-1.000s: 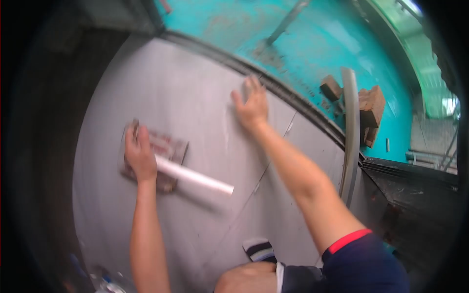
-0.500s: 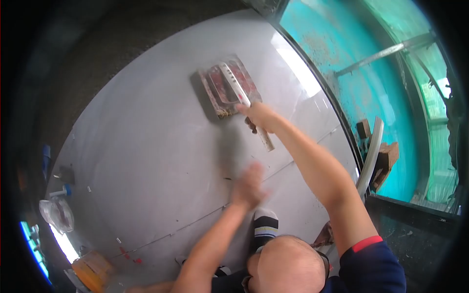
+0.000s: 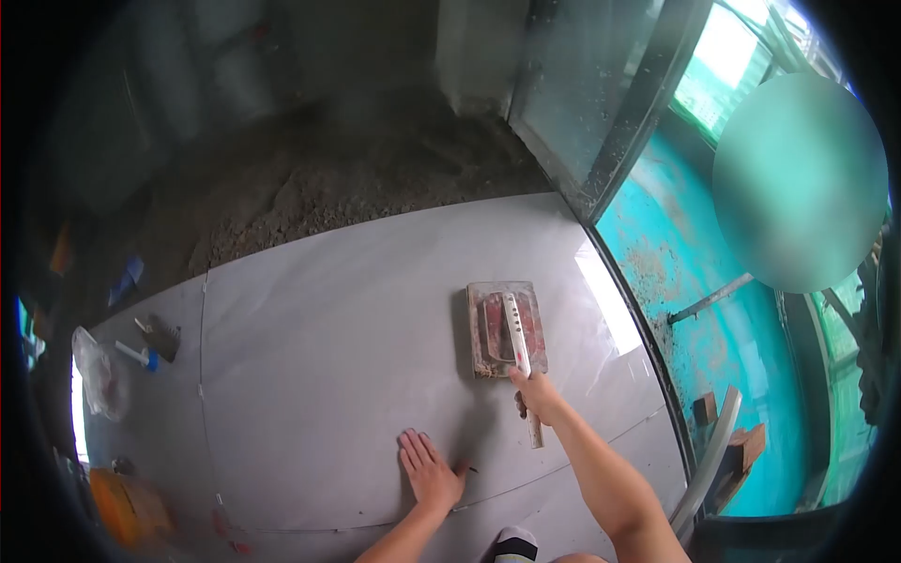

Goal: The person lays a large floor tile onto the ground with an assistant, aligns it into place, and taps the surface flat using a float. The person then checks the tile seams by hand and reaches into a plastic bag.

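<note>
Floor tile of glossy grey [image 3: 310,375] lies under the rectangular red-and-grey tool [image 3: 498,332]; I have the right hand [image 3: 540,395] wrapped around its long white handle [image 3: 514,324], the left hand [image 3: 435,479] spread on that tile.

The tool [image 3: 514,324] is facing down over the grey tile [image 3: 338,375], right of centre, grimy red block [image 3: 496,324] showing, white handle [image 3: 520,347] jutting nearer; the tile's lying flat, gleaming!

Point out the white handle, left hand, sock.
White handle [image 3: 517,334]: head view, on its upper stretch.
Left hand [image 3: 435,480]: head view, on the back of the hand.
Sock [image 3: 515,544]: head view, near the toe.
</note>
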The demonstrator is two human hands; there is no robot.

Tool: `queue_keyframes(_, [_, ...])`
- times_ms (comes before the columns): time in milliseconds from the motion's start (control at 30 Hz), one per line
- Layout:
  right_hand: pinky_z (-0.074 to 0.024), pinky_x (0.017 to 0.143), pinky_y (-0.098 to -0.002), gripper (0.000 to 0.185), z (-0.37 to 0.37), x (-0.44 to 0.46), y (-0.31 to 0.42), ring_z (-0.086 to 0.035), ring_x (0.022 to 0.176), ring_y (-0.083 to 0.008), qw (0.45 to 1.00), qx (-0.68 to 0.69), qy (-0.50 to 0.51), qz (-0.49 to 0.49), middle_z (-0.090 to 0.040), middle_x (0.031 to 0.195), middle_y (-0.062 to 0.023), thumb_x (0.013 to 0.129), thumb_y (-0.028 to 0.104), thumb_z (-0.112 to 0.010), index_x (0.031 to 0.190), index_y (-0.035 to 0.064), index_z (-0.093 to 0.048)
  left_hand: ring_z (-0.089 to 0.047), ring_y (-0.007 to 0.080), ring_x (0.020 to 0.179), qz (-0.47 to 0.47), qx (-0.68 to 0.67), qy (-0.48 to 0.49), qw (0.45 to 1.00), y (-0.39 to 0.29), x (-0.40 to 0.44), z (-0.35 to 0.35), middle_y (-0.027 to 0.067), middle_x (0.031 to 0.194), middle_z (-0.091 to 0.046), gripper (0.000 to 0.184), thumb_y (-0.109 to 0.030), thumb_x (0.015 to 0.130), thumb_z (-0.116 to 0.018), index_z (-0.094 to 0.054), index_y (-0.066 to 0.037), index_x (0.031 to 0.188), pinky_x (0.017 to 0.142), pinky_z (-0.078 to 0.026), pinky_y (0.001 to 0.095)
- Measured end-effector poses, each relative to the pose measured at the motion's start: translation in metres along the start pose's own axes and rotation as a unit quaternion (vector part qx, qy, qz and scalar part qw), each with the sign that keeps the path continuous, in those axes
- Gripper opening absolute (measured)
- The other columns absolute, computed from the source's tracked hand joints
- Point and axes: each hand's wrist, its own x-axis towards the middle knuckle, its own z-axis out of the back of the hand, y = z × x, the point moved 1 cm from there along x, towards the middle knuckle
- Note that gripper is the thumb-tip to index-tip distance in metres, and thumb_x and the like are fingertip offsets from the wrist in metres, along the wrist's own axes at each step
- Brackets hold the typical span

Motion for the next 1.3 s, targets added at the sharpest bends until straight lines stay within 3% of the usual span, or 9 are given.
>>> queue_keyframes(233, [-0.0433, 0.044, -0.0377, 0.05, -0.007, -0.012, 0.014, -0.052, 0.049, -0.0175, 1.0, -0.028, -0.013, 0.005, -0.052, 0.062, -0.0065, 0.098, 0.044, -0.055, 0.087, -0.0039, -0.053, -0.008, 0.0506, 0.145, -0.125, -0.099, 0.047, 0.986, -0.089, -0.011, -0.034, 0.0371, 0.153, -0.016, 0.101, -0.064, 0.088, -0.049, -0.024, 0.017, 0.144, 0.118, -0.01, 0.055])
queue_keyframes(333, [-0.0429, 0.045, -0.038, 0.05, -0.008, -0.013, 0.017, -0.051, 0.048, -0.0176, 0.999, -0.027, -0.018, 0.007, -0.052, 0.061, -0.0064, 0.098, 0.045, -0.055, 0.088, -0.0047, -0.054, -0.017, 0.0388, 0.147, -0.248, -0.017, 0.028, 0.968, -0.103, -0.01, -0.033, 0.0284, 0.155, -0.024, 0.097, -0.069, 0.091, -0.038, -0.033, 0.012, 0.143, 0.119, -0.013, 0.0484])
queue_keyframes(533, [-0.0422, 0.045, -0.038, 0.051, -0.009, -0.001, 0.004, -0.051, 0.049, -0.0173, 0.999, -0.027, -0.041, -0.003, -0.052, 0.061, -0.0062, 0.097, 0.046, -0.056, 0.088, -0.0046, -0.055, -0.035, 0.0325, 0.14, -0.463, -0.291, 0.109, 0.83, -0.11, -0.067, -0.063, 0.0234, 0.148, -0.039, 0.075, -0.05, 0.091, -0.057, -0.044, 0.008, 0.137, 0.116, -0.026, 0.0446])
queue_keyframes(667, [-0.0401, 0.045, -0.0373, 0.053, -0.003, -0.015, 0.009, -0.049, 0.05, -0.0151, 0.999, -0.002, -0.013, 0.038, -0.05, 0.06, -0.0025, 0.097, 0.05, -0.054, 0.08, -0.0001, -0.055, -0.039, 0.0362, 0.136, -0.367, -0.3, 0.036, 0.88, -0.078, -0.049, -0.053, 0.0241, 0.143, -0.043, 0.06, -0.029, 0.089, -0.063, -0.045, 0.003, 0.137, 0.113, -0.03, 0.0488])
queue_keyframes(733, [-0.0399, 0.045, -0.036, 0.05, -0.012, 0.004, -0.017, -0.049, 0.05, -0.0152, 0.998, 0.046, -0.013, 0.048, -0.052, 0.062, -0.0031, 0.098, 0.05, -0.052, 0.083, 0.0019, -0.052, -0.034, 0.0422, 0.138, -0.248, -0.111, -0.04, 0.961, -0.067, -0.012, -0.024, 0.0264, 0.146, -0.038, 0.073, -0.031, 0.087, -0.065, -0.035, 0.006, 0.142, 0.114, -0.027, 0.0538])
queue_keyframes(800, [-0.0498, 0.061, -0.0412, 0.056, -0.011, 0.007, -0.014, -0.066, 0.067, -0.028, 0.998, 0.036, -0.026, 0.042, -0.066, 0.076, -0.0173, 0.096, 0.047, -0.053, 0.103, -0.0078, -0.061, -0.018, 0.0436, 0.145, -0.171, 0.011, 0.0, 0.985, -0.06, 0.012, -0.013, 0.031, 0.153, -0.023, 0.085, -0.044, 0.089, -0.059, -0.028, 0.013, 0.144, 0.119, -0.017, 0.0517])
queue_keyframes(933, [-0.0536, 0.063, -0.0455, 0.063, 0.029, -0.02, 0.052, -0.068, 0.071, -0.039, 0.998, -0.031, -0.053, 0.023, -0.067, 0.078, -0.0265, 0.1, 0.047, -0.043, 0.091, -0.0117, -0.065, -0.013, 0.0473, 0.145, -0.23, 0.021, 0.008, 0.973, -0.054, 0.001, -0.007, 0.0341, 0.154, -0.016, 0.099, -0.048, 0.082, -0.065, -0.02, 0.014, 0.145, 0.119, -0.014, 0.0527])
queue_keyframes(1133, [-0.0486, 0.08, -0.0501, 0.057, 0.09, -0.066, 0.109, -0.064, 0.093, -0.0457, 0.966, -0.074, -0.143, 0.205, -0.065, 0.095, -0.0315, 0.102, 0.046, -0.04, 0.105, -0.0088, -0.055, -0.009, 0.0481, 0.145, -0.237, 0.004, 0.038, 0.971, -0.059, -0.001, -0.005, 0.0344, 0.154, -0.014, 0.111, -0.051, 0.074, -0.072, -0.018, 0.014, 0.146, 0.119, -0.011, 0.053])
queue_keyframes(1300, [-0.0478, 0.079, -0.0507, 0.058, 0.096, -0.06, 0.023, -0.062, 0.09, -0.0481, 0.963, -0.071, -0.202, 0.166, -0.065, 0.092, -0.0311, 0.103, 0.047, -0.037, 0.107, -0.0076, -0.055, -0.005, 0.0462, 0.147, -0.224, 0.035, 0.083, 0.97, -0.056, 0.001, -0.009, 0.0333, 0.156, -0.007, 0.118, -0.056, 0.074, -0.07, -0.01, 0.013, 0.147, 0.12, -0.007, 0.0522])
